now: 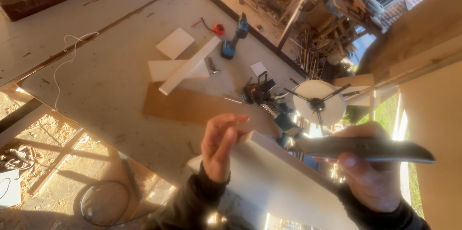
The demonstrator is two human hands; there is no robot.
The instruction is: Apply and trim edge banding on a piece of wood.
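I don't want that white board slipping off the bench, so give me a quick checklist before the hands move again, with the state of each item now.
1. Left hand touching the white board: cannot tell; it is open at the edge.
2. Right hand grip on the dark flat tool: ok.
3. Board lying flat: not ok, tilted.
4. Blue drill clear of hands: ok.
5. White cord clear: ok.

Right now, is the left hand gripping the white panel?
No, the left hand hovers open above the white panel, fingers spread, not closed on it.
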